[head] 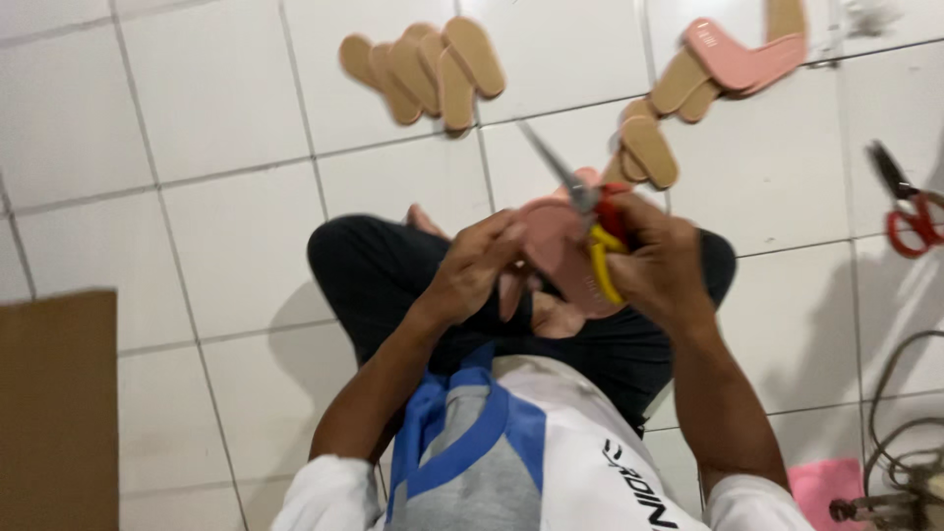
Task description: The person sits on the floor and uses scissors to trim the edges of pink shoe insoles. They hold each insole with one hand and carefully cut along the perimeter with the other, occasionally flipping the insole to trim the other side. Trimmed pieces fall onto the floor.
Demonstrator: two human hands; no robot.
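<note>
Over my crossed legs, a pink sole piece sits between my two hands, raised above my lap. My left hand is clenched on its near edge, fingers curled over the top. My right hand is wrapped around the red and yellow handles of a pair of scissors, whose grey blades point up and away from me, just above the pink piece. On the white tiled floor beyond my knees lie a cluster of tan insoles and another tan group with a pink piece on top. Red-handled pliers lie well apart at right, and a brown board rests at left.
</note>
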